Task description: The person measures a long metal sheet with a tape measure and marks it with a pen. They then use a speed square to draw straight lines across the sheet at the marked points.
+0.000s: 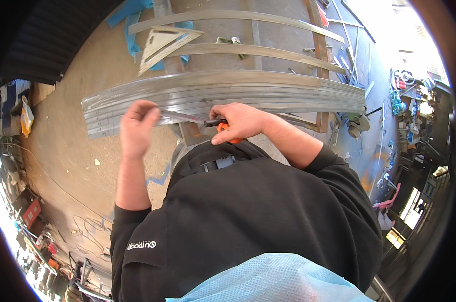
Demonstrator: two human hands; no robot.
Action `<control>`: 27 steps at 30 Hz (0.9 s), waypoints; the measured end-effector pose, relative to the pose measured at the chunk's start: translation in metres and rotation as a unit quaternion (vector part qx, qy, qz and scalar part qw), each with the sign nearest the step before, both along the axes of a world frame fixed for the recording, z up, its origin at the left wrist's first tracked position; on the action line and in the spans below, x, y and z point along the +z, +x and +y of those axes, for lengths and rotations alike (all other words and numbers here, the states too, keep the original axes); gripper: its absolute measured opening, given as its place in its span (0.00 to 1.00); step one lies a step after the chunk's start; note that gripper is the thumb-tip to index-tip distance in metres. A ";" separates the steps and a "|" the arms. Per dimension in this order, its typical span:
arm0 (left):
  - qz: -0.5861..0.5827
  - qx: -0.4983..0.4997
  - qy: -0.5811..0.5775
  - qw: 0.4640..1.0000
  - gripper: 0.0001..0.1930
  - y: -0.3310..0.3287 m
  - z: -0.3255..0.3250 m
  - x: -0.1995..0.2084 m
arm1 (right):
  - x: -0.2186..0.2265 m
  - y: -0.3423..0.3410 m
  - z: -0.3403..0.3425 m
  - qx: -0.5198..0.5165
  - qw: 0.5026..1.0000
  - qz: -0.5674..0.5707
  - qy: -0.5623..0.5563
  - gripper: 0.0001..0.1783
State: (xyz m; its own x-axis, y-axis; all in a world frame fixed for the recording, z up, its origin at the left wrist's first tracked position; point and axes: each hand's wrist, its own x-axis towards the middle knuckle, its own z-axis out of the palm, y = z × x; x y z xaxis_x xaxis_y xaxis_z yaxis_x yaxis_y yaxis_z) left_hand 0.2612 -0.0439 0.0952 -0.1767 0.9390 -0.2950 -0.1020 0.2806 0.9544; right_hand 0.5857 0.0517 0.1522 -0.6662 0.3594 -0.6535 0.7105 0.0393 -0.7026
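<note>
My left hand (139, 128) is closed, thumb against fingers, at the left end of a thin pale strip (180, 116). This strip looks like the drawn-out blade of a tape measure. It runs rightward to the orange and black tape measure (222, 127), which my right hand (244, 121) grips close to my waist. My palm and fingers cover much of its body. Just beyond both hands lies a row of long silver metal profiles (268, 93), side by side across the supports. The blade passes over their near edge.
Two separate metal bars (238, 18) lie farther off across a brown steel beam (320, 55). A triangular set square (165, 45) rests over them at the left. Blue sheeting (132, 32) is beneath. A cable (61, 186) trails over the floor at left; cluttered tools (404, 95) stand right.
</note>
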 end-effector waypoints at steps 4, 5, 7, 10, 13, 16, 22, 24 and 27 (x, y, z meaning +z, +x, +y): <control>0.071 -0.194 0.019 0.978 0.10 0.104 0.014 0.009 | 0.000 0.038 -0.001 -0.020 0.993 -0.013 0.116 0.41; 0.101 -0.203 0.050 0.973 0.12 0.124 0.019 0.011 | 0.002 0.054 0.000 -0.045 0.992 -0.029 0.118 0.40; 0.217 -0.224 0.096 0.945 0.14 0.141 0.031 0.017 | 0.004 0.096 0.004 -0.087 0.987 -0.062 0.118 0.39; 0.304 -0.222 0.084 0.923 0.16 0.147 0.051 0.015 | -0.005 0.182 0.006 -0.197 0.948 -0.139 0.206 0.39; 0.359 -0.169 0.021 0.918 0.17 0.131 0.073 0.003 | -0.022 0.292 0.021 -0.317 0.872 -0.238 0.288 0.35; 0.473 -0.092 -0.036 0.876 0.18 0.102 0.094 -0.016 | -0.050 0.385 0.042 -0.334 0.761 -0.389 0.398 0.37; 0.599 0.041 -0.093 0.795 0.22 0.025 0.163 -0.046 | -0.094 0.460 0.060 -0.340 0.721 -0.448 0.405 0.34; 0.644 0.026 -0.080 0.761 0.23 0.011 0.186 -0.053 | -0.097 0.460 0.061 -0.332 0.720 -0.456 0.404 0.35; 0.687 -0.048 -0.024 0.725 0.23 0.007 0.217 -0.060 | -0.092 0.457 0.059 -0.328 0.721 -0.450 0.412 0.39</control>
State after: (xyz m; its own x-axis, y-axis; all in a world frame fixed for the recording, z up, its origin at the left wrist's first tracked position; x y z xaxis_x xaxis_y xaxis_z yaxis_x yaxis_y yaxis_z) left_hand 0.2678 0.1735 0.0357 -0.2694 0.9608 0.0652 0.9574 0.2599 0.1262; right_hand 1.0428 0.1105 0.0597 0.3837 0.9182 -0.0989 0.9202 -0.3712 0.1239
